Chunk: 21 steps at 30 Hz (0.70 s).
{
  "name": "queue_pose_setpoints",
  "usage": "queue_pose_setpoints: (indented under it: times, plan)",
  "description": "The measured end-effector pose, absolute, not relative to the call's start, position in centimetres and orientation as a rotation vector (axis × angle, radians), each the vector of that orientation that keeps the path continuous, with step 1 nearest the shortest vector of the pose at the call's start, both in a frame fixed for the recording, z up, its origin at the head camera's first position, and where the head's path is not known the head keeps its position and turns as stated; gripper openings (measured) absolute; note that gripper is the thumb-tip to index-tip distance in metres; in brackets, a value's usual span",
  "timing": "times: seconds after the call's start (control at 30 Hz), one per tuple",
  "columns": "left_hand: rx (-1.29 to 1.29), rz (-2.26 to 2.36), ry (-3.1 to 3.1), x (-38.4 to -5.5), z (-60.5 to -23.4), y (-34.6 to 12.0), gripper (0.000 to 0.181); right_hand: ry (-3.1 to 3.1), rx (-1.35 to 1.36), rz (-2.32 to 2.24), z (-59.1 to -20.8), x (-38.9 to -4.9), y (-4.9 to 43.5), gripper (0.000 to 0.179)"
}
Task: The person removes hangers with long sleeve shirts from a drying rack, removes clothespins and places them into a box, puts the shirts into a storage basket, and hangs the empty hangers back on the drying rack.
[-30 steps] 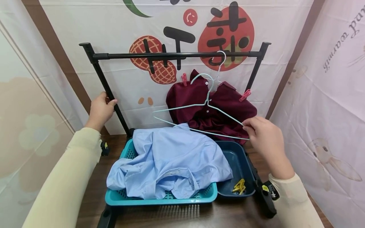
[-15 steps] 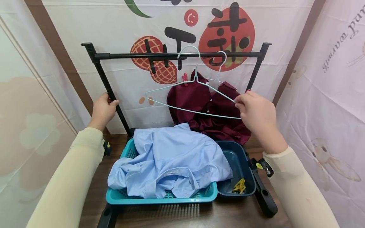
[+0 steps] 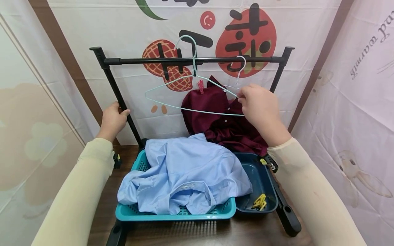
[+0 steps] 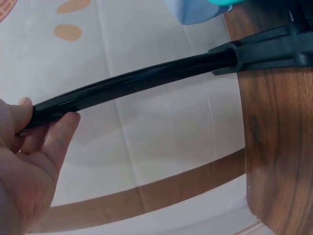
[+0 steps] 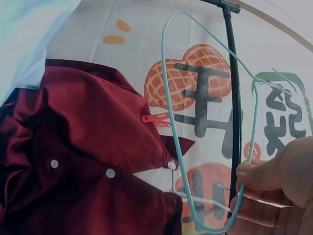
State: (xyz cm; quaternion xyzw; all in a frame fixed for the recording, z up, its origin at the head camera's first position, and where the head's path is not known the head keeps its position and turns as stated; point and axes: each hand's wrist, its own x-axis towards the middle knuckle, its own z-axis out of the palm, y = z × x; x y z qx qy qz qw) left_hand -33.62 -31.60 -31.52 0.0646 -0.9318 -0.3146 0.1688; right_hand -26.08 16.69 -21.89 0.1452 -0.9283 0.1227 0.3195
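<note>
My right hand [image 3: 260, 109] pinches the right end of a mint-green wire hanger [image 3: 195, 69], which carries no garment. The hanger's hook rises above the rack's black top rail [image 3: 172, 60]; whether it touches the rail I cannot tell. In the right wrist view, thumb and fingers close on the hanger [image 5: 170, 105]. My left hand [image 3: 113, 120] grips the rack's left post [image 3: 115, 83], and the left wrist view has its fingers around the post [image 4: 132, 84]. Behind the hanger, a maroon shirt [image 3: 200, 114] hangs from a white hanger [image 3: 245, 63] on the rail.
A light blue shirt [image 3: 187, 167] lies heaped in a teal basket [image 3: 175, 217]. Beside it, a navy tray [image 3: 257, 171] holds yellow clothespins [image 3: 260, 202]. A red clothespin [image 3: 201, 86] clips the maroon shirt's shoulder. The rack's black feet [image 3: 288, 217] extend forward on the wooden table.
My right hand has lifted the mint-green hanger and carried it leftward, bringing its hook from below the rail to above it. The left hand stays on the post.
</note>
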Motion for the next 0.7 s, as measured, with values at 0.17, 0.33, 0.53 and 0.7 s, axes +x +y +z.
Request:
queue_pose_setpoints:
  times: [0.17,0.33,0.53,0.7]
  plan:
    - [0.196,-0.898,-2.660,-33.7,-31.8,-31.5,0.046,-2.436,0.390,0.301,-21.3,-27.1,15.2,0.015]
    - [0.187,-0.905,-2.662,-33.6,-31.9,-31.3,0.045,-2.450,0.400,0.295,-20.8,-28.1,13.6,0.016]
    - [0.186,-0.891,-2.667,-33.5,-32.0,-31.2,0.045,-2.506,0.401,0.271,-20.4,-29.5,11.9,0.014]
    - [0.178,-0.892,-2.670,-33.4,-32.0,-31.1,0.044,-2.523,0.393,0.231,-20.1,-30.5,10.3,0.016]
